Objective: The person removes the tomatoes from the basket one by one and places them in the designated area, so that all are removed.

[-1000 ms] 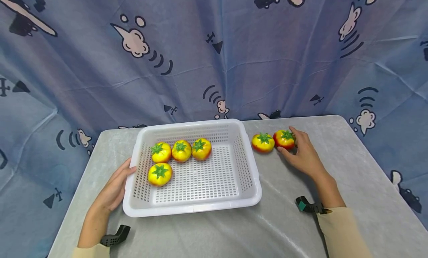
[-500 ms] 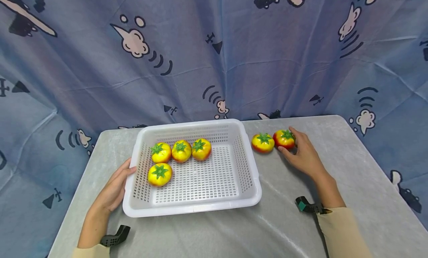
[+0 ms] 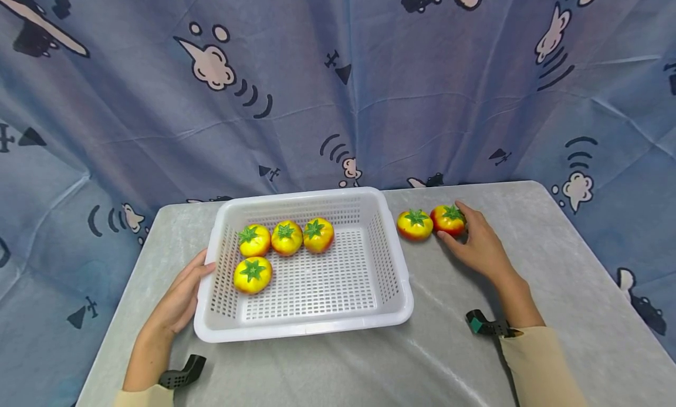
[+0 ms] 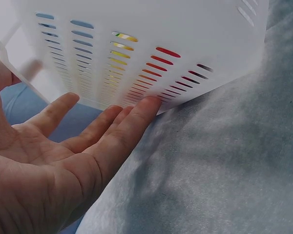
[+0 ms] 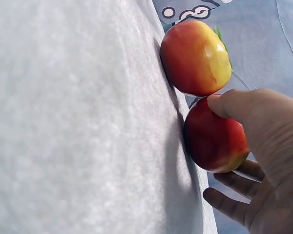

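Observation:
A white perforated plastic basket stands on the table, holding several yellow-red tomatoes with green star-shaped tops, grouped at its left side. My left hand holds the basket's left side, thumb over the rim and fingers against the outer wall in the left wrist view. To the right of the basket, my right hand grips a redder tomato between thumb and fingers; it rests on the table. Another tomato sits just left of it, apparently touching it.
The table has a light grey cover. Its back edge meets a blue patterned curtain. Black wrist cameras are strapped to both forearms, below the hands.
The right hand and the two tomatoes beside it have shifted very slightly left. The left hand and the basket look unmoved.

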Available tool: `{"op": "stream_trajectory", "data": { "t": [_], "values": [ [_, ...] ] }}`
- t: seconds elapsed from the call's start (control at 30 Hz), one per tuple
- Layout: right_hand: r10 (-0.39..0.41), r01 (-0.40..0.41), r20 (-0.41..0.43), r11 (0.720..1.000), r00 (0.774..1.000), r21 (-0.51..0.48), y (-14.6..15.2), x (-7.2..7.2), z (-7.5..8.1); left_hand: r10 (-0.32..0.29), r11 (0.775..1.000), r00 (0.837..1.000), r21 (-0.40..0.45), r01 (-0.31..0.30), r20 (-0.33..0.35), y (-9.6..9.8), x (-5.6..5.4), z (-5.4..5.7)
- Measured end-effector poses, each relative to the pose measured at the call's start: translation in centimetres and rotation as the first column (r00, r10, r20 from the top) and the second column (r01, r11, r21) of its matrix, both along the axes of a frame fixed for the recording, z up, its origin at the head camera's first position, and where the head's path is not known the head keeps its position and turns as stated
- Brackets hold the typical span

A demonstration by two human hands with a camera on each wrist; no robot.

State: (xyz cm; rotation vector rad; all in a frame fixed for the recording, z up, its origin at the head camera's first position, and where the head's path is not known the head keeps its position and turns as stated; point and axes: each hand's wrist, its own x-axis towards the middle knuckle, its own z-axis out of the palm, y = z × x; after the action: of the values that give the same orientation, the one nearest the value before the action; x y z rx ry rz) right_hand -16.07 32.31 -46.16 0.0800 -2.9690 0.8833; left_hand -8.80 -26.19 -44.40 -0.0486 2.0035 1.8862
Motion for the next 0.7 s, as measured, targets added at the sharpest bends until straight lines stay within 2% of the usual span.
{"op": "stream_trajectory", "data": {
  "t": [0.47, 0.7],
  "values": [
    [-0.007, 0.007, -0.025, 1.0, 1.0, 0.003, -0.2, 0.3, 0.2, -0.018, 1.0, 1.0, 0.001, 0.018, -0.009, -0.1, -0.1, 0.0],
    [0.014, -0.015, -0.087, 1.0, 0.996, -0.018, -1.0, 0.8, 1.6, -0.018, 1.0, 1.0, -0.004, 0.018, -0.004, -0.2, -0.1, 0.1]
  ]
}}
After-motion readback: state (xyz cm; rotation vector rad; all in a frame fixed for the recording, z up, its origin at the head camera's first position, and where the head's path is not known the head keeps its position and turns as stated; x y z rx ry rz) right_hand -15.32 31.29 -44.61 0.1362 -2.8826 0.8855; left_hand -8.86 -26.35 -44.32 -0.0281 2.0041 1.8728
